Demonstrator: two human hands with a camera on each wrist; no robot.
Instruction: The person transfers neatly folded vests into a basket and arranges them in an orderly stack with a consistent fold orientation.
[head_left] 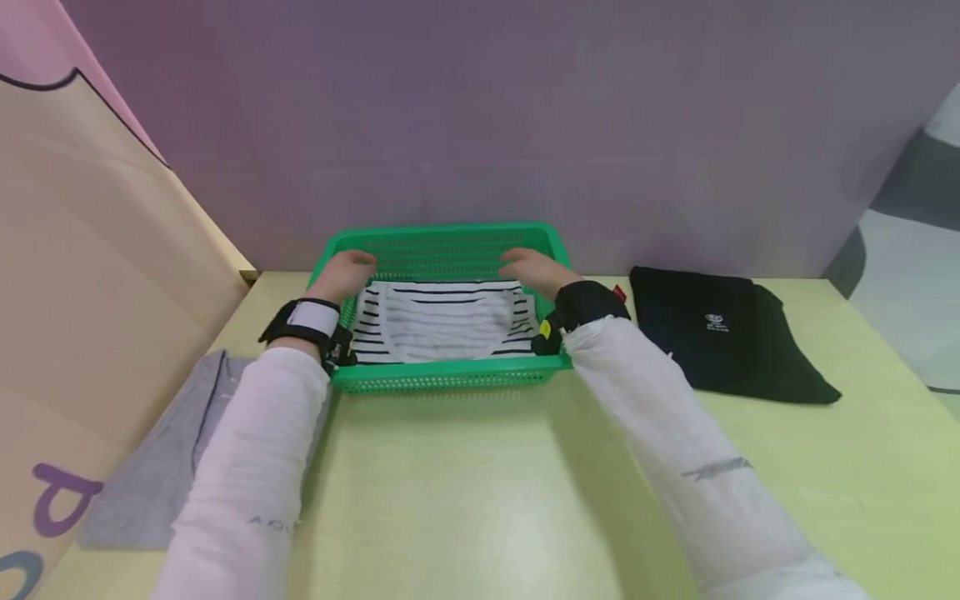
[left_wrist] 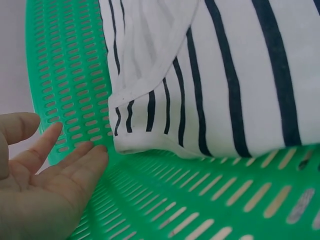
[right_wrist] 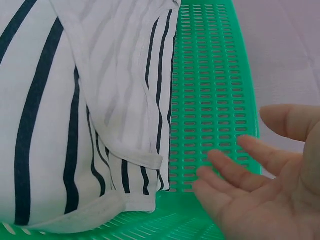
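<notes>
Your left fingers (left_wrist: 75,160) lay straight and lightly spread, palm open, tips just short of the folded corner of the striped shirt (left_wrist: 225,75); they gripped nothing. Your right fingers (right_wrist: 235,170) were likewise relaxed and slightly apart, thumb held away, close beside the shirt's other folded edge but apart from it. Whether either set of fingertips touched the basket mesh could not be told from the wrist views.

The head view showed what the wrist views did not: your left hand (head_left: 343,275) and right hand (head_left: 536,268) sat inside the green basket (head_left: 450,379), one at each far corner of the shirt (head_left: 442,321), which lay folded flat on the basket floor. Only the wrist views showed the open palms; from the head camera the fingers appeared only from behind.

Also seen only from the head: the basket stood on a yellow-green table (head_left: 465,483) against a purple wall (head_left: 525,108). A grey garment (head_left: 157,467) lay left of the basket, a black garment (head_left: 720,333) to its right.
</notes>
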